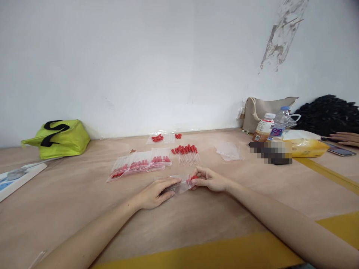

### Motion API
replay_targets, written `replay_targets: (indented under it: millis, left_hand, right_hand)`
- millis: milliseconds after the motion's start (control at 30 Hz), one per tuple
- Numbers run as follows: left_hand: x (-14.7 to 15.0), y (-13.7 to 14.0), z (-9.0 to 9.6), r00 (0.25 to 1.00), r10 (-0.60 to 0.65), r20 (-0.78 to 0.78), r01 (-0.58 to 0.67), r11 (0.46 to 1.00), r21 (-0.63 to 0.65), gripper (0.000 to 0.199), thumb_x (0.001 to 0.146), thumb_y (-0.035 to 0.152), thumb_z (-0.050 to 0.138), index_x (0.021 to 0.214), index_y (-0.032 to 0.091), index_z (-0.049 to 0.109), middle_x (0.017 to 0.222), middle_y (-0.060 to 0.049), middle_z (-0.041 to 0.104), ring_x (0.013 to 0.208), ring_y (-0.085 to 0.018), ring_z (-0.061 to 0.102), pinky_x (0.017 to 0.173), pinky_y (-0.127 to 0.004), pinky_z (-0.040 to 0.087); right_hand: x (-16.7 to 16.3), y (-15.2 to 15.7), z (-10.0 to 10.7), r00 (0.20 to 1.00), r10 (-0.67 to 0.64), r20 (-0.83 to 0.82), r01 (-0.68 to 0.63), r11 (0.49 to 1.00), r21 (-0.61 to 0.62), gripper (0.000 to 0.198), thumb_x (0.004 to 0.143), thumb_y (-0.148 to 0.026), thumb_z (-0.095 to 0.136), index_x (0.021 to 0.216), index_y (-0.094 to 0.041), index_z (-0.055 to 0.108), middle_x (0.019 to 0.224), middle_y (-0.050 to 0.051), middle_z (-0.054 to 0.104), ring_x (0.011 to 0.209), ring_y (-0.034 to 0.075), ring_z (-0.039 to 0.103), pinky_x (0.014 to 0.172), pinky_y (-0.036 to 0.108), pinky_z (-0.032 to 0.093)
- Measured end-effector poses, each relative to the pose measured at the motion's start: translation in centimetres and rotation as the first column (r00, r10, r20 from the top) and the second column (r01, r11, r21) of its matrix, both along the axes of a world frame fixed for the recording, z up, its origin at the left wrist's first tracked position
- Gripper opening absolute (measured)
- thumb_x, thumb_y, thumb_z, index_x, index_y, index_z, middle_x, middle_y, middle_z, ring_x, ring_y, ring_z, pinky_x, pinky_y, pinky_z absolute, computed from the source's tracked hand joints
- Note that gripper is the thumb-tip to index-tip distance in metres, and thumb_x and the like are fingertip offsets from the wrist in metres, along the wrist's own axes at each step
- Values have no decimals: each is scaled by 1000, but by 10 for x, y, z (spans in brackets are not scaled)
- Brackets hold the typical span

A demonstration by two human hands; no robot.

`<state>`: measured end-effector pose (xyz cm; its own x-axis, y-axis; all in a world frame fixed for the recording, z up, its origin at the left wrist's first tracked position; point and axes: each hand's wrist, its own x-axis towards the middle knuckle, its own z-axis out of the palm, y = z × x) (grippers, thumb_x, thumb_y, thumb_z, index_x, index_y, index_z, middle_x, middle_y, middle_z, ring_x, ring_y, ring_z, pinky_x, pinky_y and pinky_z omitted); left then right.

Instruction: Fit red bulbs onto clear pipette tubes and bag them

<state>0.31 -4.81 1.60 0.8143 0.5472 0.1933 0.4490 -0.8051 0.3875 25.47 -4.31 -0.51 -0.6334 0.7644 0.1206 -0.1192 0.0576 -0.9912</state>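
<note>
A clear zip bag (pixel 181 188) lies over the table in front of me, its opening to the right. My left hand (pixel 157 192) has its fingers and thumb closed on the bag's left part. At the bag's mouth, my right hand (pixel 209 179) pinches red-bulbed droppers (pixel 193 179); their bulbs are partly hidden by the fingers, and the stems seem to be inside the bag. Beyond the hands lies a row of loose glass droppers with red bulbs (pixel 185 150). To its left, filled zip bags of droppers (pixel 137 164) overlap one another.
Further back are red rubber bulbs (pixel 157 138) on plastic, and empty zip bags (pixel 228 151) lie right of the droppers. A lime-green bag (pixel 63 138) stands left. Bottles (pixel 264 129), a yellow tissue pack (pixel 307 144) and a phone (pixel 340 149) near another person's hand (pixel 346 137) are right.
</note>
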Motion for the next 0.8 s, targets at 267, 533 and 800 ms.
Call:
replay_targets:
  millis: [267, 533, 800]
  left_hand:
    - [-8, 1, 1, 999, 19, 48, -18, 1000, -20, 37, 86, 29, 45, 122, 24, 46, 121, -3, 53, 111, -18, 47, 95, -33, 36]
    - [-7, 2, 4, 999, 8, 35, -7, 999, -41, 37, 85, 30, 46, 122, 26, 46, 125, -3, 50, 115, -19, 45, 97, -35, 35]
    - [-10, 4, 2, 996, 41, 73, -37, 998, -51, 29, 85, 28, 47, 112, 23, 56, 119, -4, 55, 110, -17, 50, 95, -33, 38]
  right_hand:
    - [10, 5, 7, 958, -169, 233, 112, 964, 240, 28, 70, -42, 59, 75, -16, 66, 75, 2, 62, 72, 13, 56, 71, 27, 44]
    - [9, 7, 3, 912, -288, 291, 157, 902, 403, 28, 71, -42, 57, 72, -16, 64, 69, 2, 57, 64, 12, 50, 59, 23, 40]
    - [8, 10, -2, 871, -399, 288, 230, 848, 478, 23, 74, -35, 52, 67, -16, 61, 71, 2, 57, 64, 12, 50, 60, 24, 40]
